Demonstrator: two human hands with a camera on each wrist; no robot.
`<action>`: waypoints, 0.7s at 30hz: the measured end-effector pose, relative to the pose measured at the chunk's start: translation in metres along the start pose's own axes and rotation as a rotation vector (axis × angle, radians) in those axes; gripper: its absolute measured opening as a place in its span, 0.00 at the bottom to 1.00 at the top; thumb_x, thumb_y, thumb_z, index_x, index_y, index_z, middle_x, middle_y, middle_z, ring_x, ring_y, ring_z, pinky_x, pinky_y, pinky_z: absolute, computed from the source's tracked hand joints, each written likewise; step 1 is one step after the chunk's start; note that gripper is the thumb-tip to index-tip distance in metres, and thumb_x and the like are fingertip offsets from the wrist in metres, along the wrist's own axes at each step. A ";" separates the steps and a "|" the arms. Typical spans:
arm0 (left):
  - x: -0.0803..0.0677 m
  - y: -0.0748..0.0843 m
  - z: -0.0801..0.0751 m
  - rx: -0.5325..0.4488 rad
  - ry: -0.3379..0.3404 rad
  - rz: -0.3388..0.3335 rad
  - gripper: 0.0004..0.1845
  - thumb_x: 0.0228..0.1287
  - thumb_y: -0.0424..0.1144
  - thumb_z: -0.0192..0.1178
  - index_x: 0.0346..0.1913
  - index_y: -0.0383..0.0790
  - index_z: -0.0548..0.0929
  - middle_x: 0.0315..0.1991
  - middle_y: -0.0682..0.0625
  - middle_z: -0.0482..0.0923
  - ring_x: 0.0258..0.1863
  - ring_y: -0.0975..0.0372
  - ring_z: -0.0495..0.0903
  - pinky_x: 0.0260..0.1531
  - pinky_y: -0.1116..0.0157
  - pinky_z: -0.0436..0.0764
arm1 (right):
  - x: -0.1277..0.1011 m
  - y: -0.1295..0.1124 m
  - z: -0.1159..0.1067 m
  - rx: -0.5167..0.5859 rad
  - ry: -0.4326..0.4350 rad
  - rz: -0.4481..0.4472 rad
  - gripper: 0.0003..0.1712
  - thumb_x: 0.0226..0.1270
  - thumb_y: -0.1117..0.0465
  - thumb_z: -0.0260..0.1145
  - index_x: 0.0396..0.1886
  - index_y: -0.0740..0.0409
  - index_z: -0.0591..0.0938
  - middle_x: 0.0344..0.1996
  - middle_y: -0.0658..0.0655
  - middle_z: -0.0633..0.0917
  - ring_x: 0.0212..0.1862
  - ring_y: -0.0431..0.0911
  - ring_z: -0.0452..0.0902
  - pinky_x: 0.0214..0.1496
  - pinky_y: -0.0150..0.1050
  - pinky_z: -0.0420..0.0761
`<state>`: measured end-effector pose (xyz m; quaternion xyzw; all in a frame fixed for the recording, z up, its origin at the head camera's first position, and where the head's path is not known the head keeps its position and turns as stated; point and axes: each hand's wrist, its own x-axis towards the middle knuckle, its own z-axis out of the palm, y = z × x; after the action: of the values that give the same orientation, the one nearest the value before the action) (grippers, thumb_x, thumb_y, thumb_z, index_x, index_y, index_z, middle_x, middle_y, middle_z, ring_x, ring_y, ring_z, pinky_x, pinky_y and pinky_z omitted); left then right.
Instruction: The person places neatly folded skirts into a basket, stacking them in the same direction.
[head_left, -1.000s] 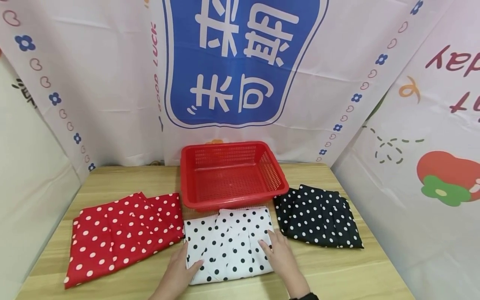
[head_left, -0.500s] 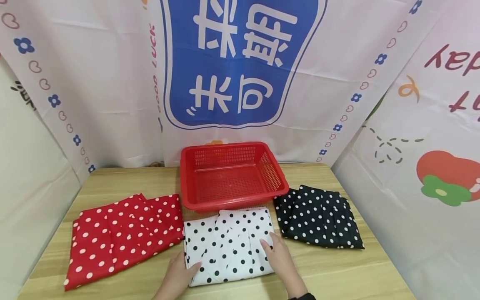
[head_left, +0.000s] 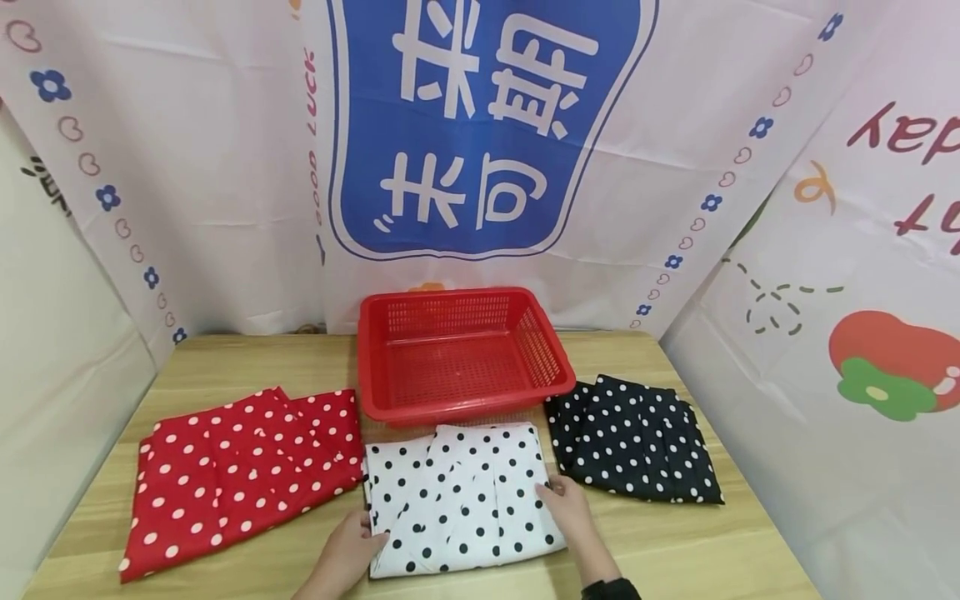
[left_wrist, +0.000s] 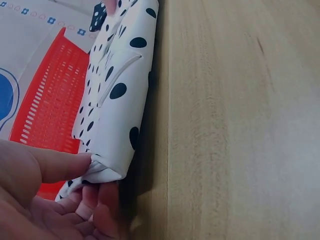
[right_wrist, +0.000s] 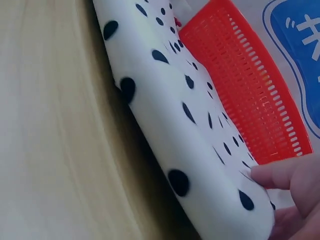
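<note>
Left hand (head_left: pixel 347 546) and right hand (head_left: pixel 568 508) each pinch a near corner of the folded white black-dotted cloth (head_left: pixel 459 498), which lies on the pale wooden table (head_left: pixel 675 550) before the red perforated plastic basket (head_left: pixel 459 354). Judged step: gripping for lifting; next calls for an even raise. Wrist views alone show thumb above, fingers (left_wrist: pixel 97 207) beneath.

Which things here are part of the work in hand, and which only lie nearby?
In hand: white dotted cloth, gripped at its edges by the left hand and right hand.
Nearby: red basket, red dotted cloth, black dotted cloth, table.
</note>
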<state>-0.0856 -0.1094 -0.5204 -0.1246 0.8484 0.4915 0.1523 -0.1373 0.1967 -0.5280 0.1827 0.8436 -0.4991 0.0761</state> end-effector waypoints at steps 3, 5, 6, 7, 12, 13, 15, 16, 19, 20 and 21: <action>0.000 0.000 -0.001 0.008 -0.003 0.019 0.16 0.62 0.30 0.60 0.47 0.18 0.72 0.35 0.40 0.76 0.36 0.52 0.75 0.39 0.53 0.79 | 0.003 -0.001 -0.006 0.036 -0.069 0.066 0.30 0.67 0.62 0.62 0.59 0.81 0.69 0.51 0.75 0.77 0.54 0.64 0.74 0.57 0.57 0.74; -0.001 0.002 -0.003 0.004 -0.003 0.043 0.16 0.62 0.29 0.59 0.47 0.18 0.72 0.35 0.40 0.76 0.35 0.52 0.75 0.39 0.53 0.79 | 0.003 -0.002 -0.009 0.073 -0.108 0.077 0.28 0.66 0.63 0.62 0.58 0.82 0.69 0.47 0.72 0.79 0.49 0.60 0.77 0.54 0.53 0.77; -0.001 0.003 -0.004 0.004 -0.003 0.051 0.16 0.62 0.29 0.59 0.47 0.18 0.72 0.35 0.41 0.76 0.36 0.53 0.75 0.39 0.53 0.79 | 0.003 -0.003 -0.011 0.095 -0.119 0.080 0.27 0.66 0.64 0.63 0.57 0.82 0.70 0.45 0.70 0.80 0.47 0.57 0.79 0.52 0.51 0.79; -0.003 0.004 -0.005 0.002 -0.006 0.059 0.16 0.62 0.29 0.59 0.48 0.18 0.71 0.35 0.41 0.76 0.36 0.53 0.75 0.39 0.53 0.79 | 0.002 -0.005 -0.013 0.111 -0.127 0.073 0.26 0.65 0.65 0.63 0.56 0.81 0.71 0.43 0.68 0.81 0.45 0.54 0.80 0.50 0.49 0.80; -0.012 0.018 -0.013 0.004 -0.015 0.081 0.18 0.61 0.29 0.61 0.50 0.18 0.71 0.35 0.43 0.76 0.35 0.54 0.75 0.38 0.55 0.80 | -0.008 -0.012 -0.023 0.117 -0.137 -0.001 0.25 0.64 0.66 0.64 0.54 0.82 0.72 0.40 0.64 0.82 0.40 0.48 0.80 0.45 0.45 0.82; -0.014 0.022 -0.014 0.002 -0.015 0.087 0.18 0.61 0.28 0.61 0.49 0.18 0.71 0.34 0.43 0.76 0.35 0.55 0.75 0.38 0.56 0.80 | -0.010 -0.014 -0.026 0.105 -0.138 -0.013 0.26 0.64 0.65 0.64 0.54 0.81 0.71 0.40 0.64 0.82 0.40 0.47 0.80 0.45 0.45 0.82; -0.018 0.028 -0.017 0.001 -0.013 0.098 0.18 0.60 0.28 0.62 0.49 0.18 0.72 0.33 0.44 0.75 0.34 0.55 0.74 0.37 0.57 0.79 | -0.015 -0.017 -0.032 0.085 -0.139 -0.030 0.26 0.64 0.65 0.64 0.54 0.81 0.72 0.40 0.63 0.83 0.40 0.47 0.80 0.45 0.45 0.82; -0.020 0.031 -0.019 -0.005 -0.015 0.105 0.18 0.60 0.28 0.62 0.48 0.19 0.72 0.32 0.45 0.75 0.33 0.56 0.74 0.36 0.58 0.79 | -0.017 -0.019 -0.034 0.077 -0.137 -0.035 0.26 0.64 0.64 0.64 0.54 0.81 0.72 0.39 0.63 0.83 0.40 0.47 0.80 0.45 0.45 0.82; -0.026 0.038 -0.021 -0.018 -0.011 0.119 0.17 0.59 0.27 0.63 0.47 0.20 0.73 0.31 0.46 0.73 0.32 0.57 0.72 0.34 0.60 0.77 | -0.023 -0.023 -0.042 0.059 -0.118 -0.043 0.24 0.64 0.64 0.65 0.53 0.79 0.75 0.37 0.60 0.84 0.38 0.46 0.80 0.43 0.43 0.82; -0.028 0.040 -0.021 -0.022 -0.011 0.121 0.17 0.58 0.26 0.63 0.47 0.20 0.73 0.30 0.46 0.73 0.32 0.57 0.72 0.34 0.60 0.77 | -0.025 -0.024 -0.043 0.061 -0.113 -0.047 0.23 0.63 0.64 0.65 0.52 0.79 0.75 0.36 0.59 0.84 0.37 0.45 0.80 0.42 0.43 0.82; -0.029 0.042 -0.021 -0.026 -0.011 0.127 0.17 0.58 0.26 0.64 0.47 0.20 0.73 0.30 0.46 0.73 0.31 0.57 0.72 0.34 0.60 0.77 | -0.026 -0.026 -0.045 0.062 -0.107 -0.049 0.23 0.63 0.65 0.65 0.52 0.79 0.75 0.35 0.59 0.84 0.36 0.45 0.79 0.42 0.42 0.81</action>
<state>-0.0770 -0.1059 -0.4664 -0.0699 0.8473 0.5117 0.1238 -0.1204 0.2185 -0.4768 0.1372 0.8268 -0.5358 0.1029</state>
